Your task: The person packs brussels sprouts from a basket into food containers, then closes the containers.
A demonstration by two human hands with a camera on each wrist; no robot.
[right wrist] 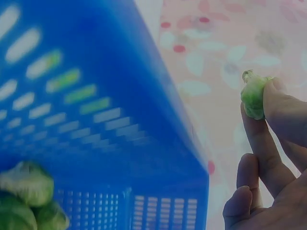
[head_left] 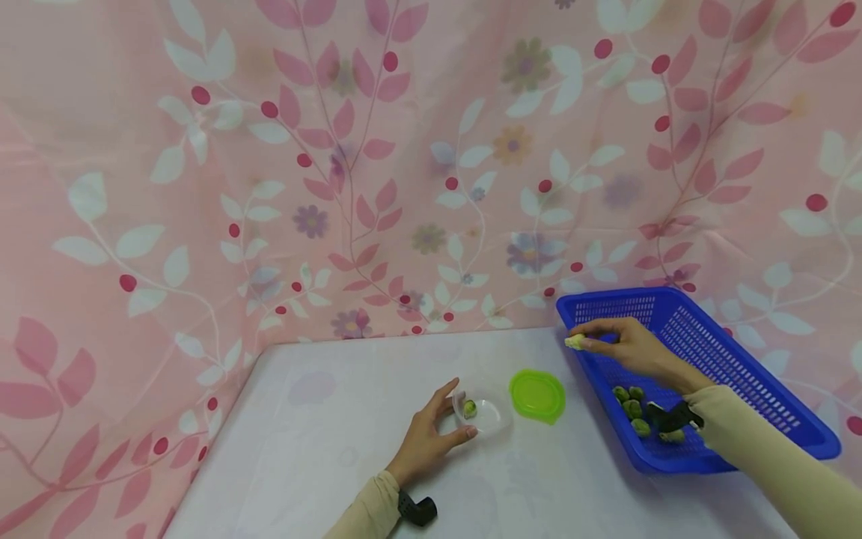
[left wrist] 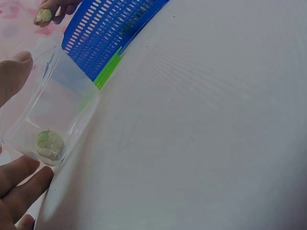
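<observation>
My right hand [head_left: 629, 346] pinches a Brussels sprout [right wrist: 254, 95] between thumb and fingertips, above the left rim of the blue basket [head_left: 730, 340]. On the white table my left hand [head_left: 431, 430] holds a small clear plastic container [head_left: 494, 419] from its left side, thumb on one side and fingers on the other. One Brussels sprout [left wrist: 49, 145] lies inside that container. Just right of the container lies a bright green lid [head_left: 536, 395], flat on the table. Several more Brussels sprouts [head_left: 631, 409] sit in the near left part of the basket, partly behind the right wrist.
The blue basket has tall slotted walls and stands at the table's right side. A pink floral cloth [head_left: 417, 187] hangs behind the white table [head_left: 303, 434]. A black wrist mount [head_left: 417, 510] sticks out below the left wrist, close above the tabletop.
</observation>
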